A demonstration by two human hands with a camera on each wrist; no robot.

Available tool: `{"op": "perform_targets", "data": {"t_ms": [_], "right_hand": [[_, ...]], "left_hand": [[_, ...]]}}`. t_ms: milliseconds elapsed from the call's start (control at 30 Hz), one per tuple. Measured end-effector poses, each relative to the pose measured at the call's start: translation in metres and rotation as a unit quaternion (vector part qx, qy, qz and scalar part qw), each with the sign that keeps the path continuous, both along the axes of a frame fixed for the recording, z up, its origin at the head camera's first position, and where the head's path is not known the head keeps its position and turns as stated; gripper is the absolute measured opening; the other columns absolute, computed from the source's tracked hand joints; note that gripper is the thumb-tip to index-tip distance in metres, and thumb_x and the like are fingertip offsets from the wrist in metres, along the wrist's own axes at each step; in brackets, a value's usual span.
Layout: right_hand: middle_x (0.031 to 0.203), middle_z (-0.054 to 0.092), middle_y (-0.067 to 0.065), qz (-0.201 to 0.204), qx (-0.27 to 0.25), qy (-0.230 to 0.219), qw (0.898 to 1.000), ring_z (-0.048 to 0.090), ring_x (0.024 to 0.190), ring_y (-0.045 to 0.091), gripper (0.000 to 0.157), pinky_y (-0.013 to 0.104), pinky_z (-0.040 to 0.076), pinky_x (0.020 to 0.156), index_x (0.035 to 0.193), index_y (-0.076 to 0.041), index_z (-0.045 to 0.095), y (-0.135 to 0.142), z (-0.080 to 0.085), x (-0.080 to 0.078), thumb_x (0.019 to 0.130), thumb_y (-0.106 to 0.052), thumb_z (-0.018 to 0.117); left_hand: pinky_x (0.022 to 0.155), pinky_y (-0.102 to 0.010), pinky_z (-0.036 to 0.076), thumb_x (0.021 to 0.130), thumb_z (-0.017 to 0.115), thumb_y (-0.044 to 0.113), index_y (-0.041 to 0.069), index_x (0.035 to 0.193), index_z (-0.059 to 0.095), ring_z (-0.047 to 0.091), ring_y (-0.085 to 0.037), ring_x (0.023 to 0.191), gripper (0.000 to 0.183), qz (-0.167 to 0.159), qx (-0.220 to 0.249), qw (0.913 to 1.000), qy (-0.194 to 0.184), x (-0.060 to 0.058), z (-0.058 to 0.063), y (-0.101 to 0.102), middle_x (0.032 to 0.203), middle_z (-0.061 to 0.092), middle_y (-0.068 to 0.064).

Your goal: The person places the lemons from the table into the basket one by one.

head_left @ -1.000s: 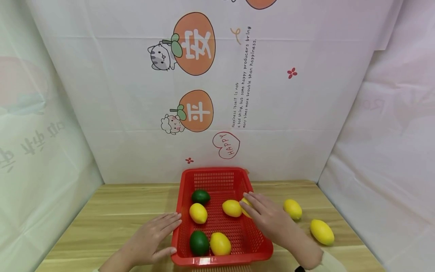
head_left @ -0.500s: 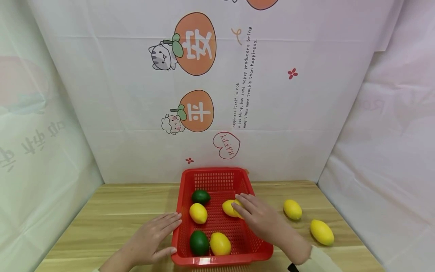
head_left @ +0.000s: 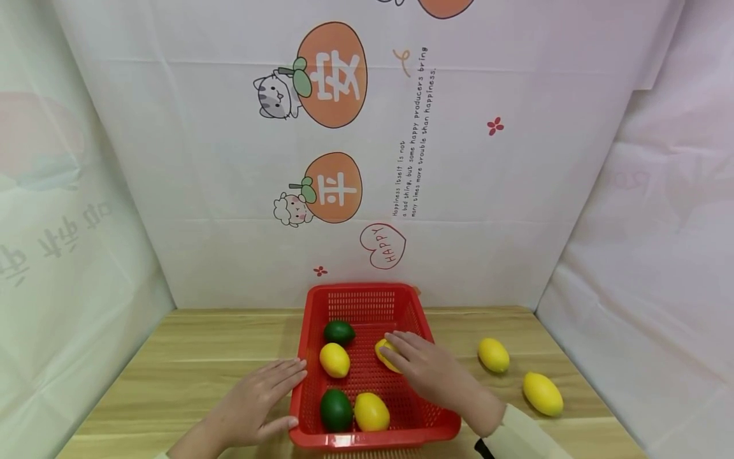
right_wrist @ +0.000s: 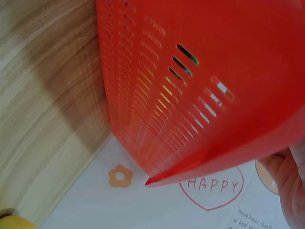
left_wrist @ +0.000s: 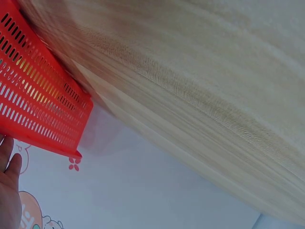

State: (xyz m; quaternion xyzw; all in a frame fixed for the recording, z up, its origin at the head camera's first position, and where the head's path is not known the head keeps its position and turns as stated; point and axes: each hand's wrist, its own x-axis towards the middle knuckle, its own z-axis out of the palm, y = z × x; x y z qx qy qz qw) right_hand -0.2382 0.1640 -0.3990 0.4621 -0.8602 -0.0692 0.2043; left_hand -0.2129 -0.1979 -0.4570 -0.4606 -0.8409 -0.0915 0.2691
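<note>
A red plastic basket [head_left: 344, 441] stands on the table. My left hand [head_left: 255, 401] rests on its left rim, fingers straight and thumb near the front corner. In the left wrist view, fingertips [left_wrist: 13, 164] show at the rim. My right hand [head_left: 432, 373] reaches over the right wall and holds a lemon [head_left: 392, 365], mostly hidden under the fingers. That lemon overlaps another lemon [head_left: 380, 346] lying in the basket. A dark green lemon-shaped fruit [head_left: 339, 333] and a lemon [head_left: 335, 360] lie at the left; another green fruit [head_left: 336, 410] and lemon [head_left: 372, 412] lie in front.
Two lemons, one farther back [head_left: 494, 355] and one nearer [head_left: 542, 394], lie on the wooden table [head_left: 201, 357] right of the basket. A printed white cloth wall [head_left: 459, 255] stands close behind the basket, with more white cloth along both sides.
My right hand has moved left and farther into the basket with its lemon, now covering most of the lemon lying there. My left hand has stayed on the rim.
</note>
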Motion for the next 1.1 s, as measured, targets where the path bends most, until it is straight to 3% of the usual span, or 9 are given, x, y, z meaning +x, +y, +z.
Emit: {"op": "perform_targets", "data": {"t_ms": [167, 433, 1100], "right_hand": [[0.136, 0.056, 0.011, 0.005, 0.016, 0.002, 1.0, 0.053, 0.125, 0.026, 0.056, 0.037, 0.045, 0.1, 0.136, -0.011, 0.057, -0.005, -0.003, -0.003, 0.084, -0.014, 0.077], [0.137, 0.055, 0.01, -0.016, 0.037, -0.04, 0.998, 0.05, 0.127, 0.024, 0.056, 0.037, 0.046, 0.1, 0.137, -0.012, 0.055, -0.009, -0.006, -0.004, 0.085, -0.015, 0.076], [0.131, 0.058, 0.011, -0.029, 0.057, -0.092, 0.994, 0.057, 0.117, 0.024, 0.057, 0.035, 0.049, 0.096, 0.133, -0.009, 0.057, -0.013, -0.01, -0.004, 0.082, -0.019, 0.079]], "left_hand": [[0.092, -0.046, 0.051, 0.089, 0.064, 0.046, 0.002, 0.13, 0.061, 0.056, -0.027, 0.121, 0.06, 0.002, -0.003, 1.0, 0.0, 0.001, 0.0, 0.0, 0.134, 0.058, -0.012], [0.093, -0.046, 0.051, 0.09, 0.064, 0.046, 0.001, 0.13, 0.06, 0.056, -0.028, 0.121, 0.06, 0.001, -0.004, 1.0, 0.005, 0.001, -0.001, 0.0, 0.134, 0.058, -0.012], [0.093, -0.046, 0.051, 0.09, 0.064, 0.046, 0.002, 0.13, 0.061, 0.056, -0.027, 0.121, 0.06, -0.002, -0.003, 1.0, 0.008, 0.0, -0.001, 0.0, 0.134, 0.058, -0.012]]}}
